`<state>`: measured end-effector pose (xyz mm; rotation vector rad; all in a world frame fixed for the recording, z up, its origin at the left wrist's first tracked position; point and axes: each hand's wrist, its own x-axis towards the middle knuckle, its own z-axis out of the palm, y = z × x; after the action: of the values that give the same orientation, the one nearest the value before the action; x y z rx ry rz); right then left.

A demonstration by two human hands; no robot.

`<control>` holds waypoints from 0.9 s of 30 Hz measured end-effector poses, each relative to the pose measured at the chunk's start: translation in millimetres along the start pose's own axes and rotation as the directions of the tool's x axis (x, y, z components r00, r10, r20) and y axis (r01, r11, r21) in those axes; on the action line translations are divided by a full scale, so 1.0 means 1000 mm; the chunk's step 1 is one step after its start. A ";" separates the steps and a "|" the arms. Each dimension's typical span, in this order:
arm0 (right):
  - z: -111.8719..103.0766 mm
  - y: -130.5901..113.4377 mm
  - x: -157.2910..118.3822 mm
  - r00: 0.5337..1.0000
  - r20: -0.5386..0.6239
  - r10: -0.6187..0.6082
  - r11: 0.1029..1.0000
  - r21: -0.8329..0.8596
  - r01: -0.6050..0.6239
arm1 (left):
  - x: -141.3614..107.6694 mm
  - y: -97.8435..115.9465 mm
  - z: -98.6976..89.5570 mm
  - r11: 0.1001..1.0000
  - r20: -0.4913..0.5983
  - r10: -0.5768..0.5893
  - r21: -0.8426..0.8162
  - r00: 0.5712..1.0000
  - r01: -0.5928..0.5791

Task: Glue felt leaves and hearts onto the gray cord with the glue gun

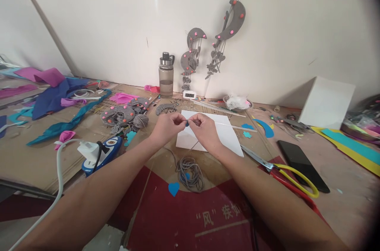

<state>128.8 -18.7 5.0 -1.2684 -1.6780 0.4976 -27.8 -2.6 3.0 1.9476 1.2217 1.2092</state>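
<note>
My left hand (168,127) and my right hand (205,127) meet above a white board (231,136). Both are closed in a pinch on a thin grey cord stretched between the fingertips. A small dark blue bit shows at the cord between them; its shape is too small to make out. One strand runs down from beneath my right hand toward a loose coil of grey cord (194,183) lying on the cardboard. Just left of that coil lies a blue heart-shaped cutout (173,189), and another blue piece shows through the loops.
Scissors (271,166) and a black phone (299,164) lie to the right. On the left are a blue power strip (108,150), grey felt pieces with pompoms (118,115) and a yarn ball (140,121). A water bottle (166,78) stands behind, near hanging moon ornaments (239,17).
</note>
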 end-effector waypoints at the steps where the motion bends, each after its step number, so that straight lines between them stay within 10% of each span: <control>1: 0.000 0.000 0.000 1.000 0.007 -0.005 1.000 0.003 0.005 | 0.000 0.000 0.000 0.999 -0.021 0.014 0.030 1.000 -0.014; 21: -0.002 0.000 0.002 1.000 0.003 -0.020 0.999 -0.027 0.020 | 0.003 0.004 -0.005 0.974 0.138 -0.137 -0.159 0.981 0.159; 27: -0.001 0.001 0.000 0.997 0.008 -0.071 0.993 -0.094 0.071 | 0.001 0.004 -0.004 0.999 0.072 -0.035 -0.017 0.997 0.036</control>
<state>129.8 -18.4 4.4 -1.2711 -1.7618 0.3830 -29.1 -3.9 8.1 1.9304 1.1995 1.1197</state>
